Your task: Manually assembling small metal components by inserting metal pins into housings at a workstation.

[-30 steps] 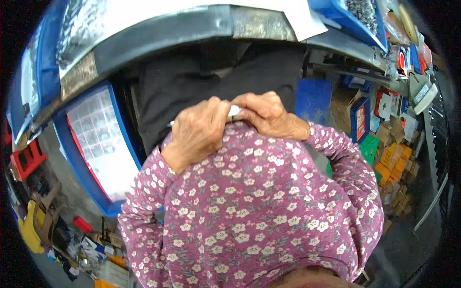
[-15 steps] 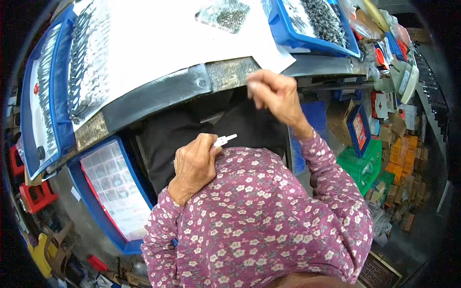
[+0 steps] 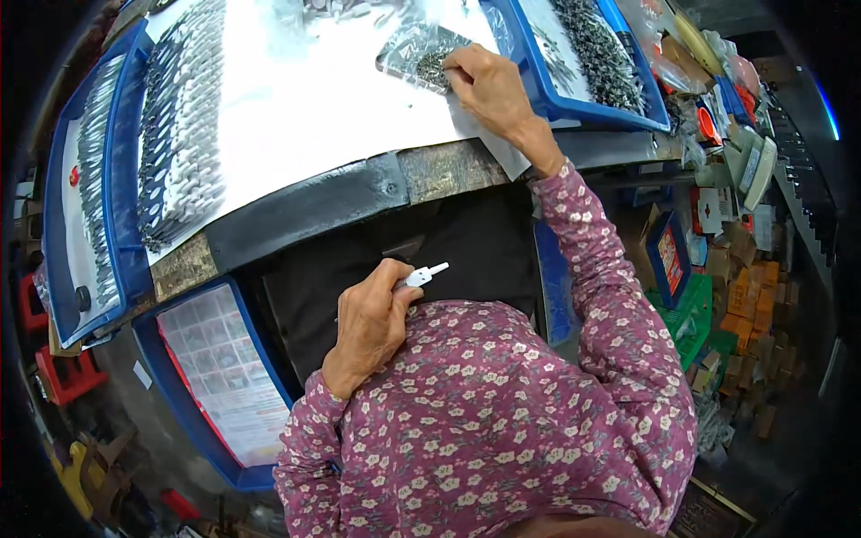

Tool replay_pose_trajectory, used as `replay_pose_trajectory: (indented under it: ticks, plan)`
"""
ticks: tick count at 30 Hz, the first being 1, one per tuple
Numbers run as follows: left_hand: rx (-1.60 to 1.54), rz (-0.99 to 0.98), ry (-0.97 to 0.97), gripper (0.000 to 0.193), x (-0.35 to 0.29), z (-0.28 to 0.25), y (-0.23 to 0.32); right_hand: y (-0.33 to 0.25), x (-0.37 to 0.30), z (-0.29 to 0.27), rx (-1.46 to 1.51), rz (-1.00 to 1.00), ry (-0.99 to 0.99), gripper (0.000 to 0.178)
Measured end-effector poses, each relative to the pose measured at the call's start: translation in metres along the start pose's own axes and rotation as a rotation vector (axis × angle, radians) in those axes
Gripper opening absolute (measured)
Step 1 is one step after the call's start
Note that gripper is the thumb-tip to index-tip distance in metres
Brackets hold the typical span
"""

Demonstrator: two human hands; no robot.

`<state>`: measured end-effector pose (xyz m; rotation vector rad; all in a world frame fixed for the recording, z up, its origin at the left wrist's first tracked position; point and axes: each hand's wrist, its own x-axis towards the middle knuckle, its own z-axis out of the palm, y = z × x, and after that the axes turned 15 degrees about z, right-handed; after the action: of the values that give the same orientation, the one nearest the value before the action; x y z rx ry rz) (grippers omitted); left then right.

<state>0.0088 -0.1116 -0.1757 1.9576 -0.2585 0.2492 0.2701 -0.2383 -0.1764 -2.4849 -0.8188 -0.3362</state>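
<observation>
My left hand (image 3: 366, 325) is closed around a small white plastic piece (image 3: 423, 275) with a thin tip, held low over my dark-clothed lap. My right hand (image 3: 491, 88) reaches over the table to a shallow clear tray (image 3: 399, 52). Its fingertips are pinched together at a heap of tiny metal parts (image 3: 430, 68) on the tray's right side; whatever they hold is too small to make out. White paper (image 3: 314, 99) lies beneath the tray. Along its left side, rows of white-handled pieces with dark ends (image 3: 193, 117) are lined up.
Blue trays with many slim parts stand at the table's left (image 3: 112, 179) and right (image 3: 560, 94). The dark table edge (image 3: 305, 215) curves before me. Below left sits a blue bin (image 3: 148, 345) with a printed sheet. Boxes and a green crate (image 3: 691, 318) crowd the right.
My right hand has moved forward from above the table edge to the metal parts in the clear tray. My left hand keeps the white piece, nearly in place.
</observation>
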Motion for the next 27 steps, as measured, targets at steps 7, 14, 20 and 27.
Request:
replay_pose_trajectory:
  ticks: [7, 14, 20, 27]
  plan:
    - [-0.147, -0.115, 0.015, 0.009, 0.005, -0.009, 0.001, 0.004, 0.012, 0.014, -0.223, -0.029, -0.079, 0.005]
    - [-0.312, -0.163, 0.09, 0.009, 0.008, -0.011, 0.004, 0.01, 0.009, 0.013, -0.063, 0.02, -0.052, 0.006]
    - [-0.61, -0.333, 0.207, 0.008, 0.021, -0.02, 0.012, 0.012, 0.006, 0.009, 0.182, 0.112, 0.007, 0.01]
    - [-0.613, -0.267, 0.304, 0.009, 0.051, -0.029, 0.009, 0.005, 0.002, -0.002, 0.649, 0.355, -0.188, 0.012]
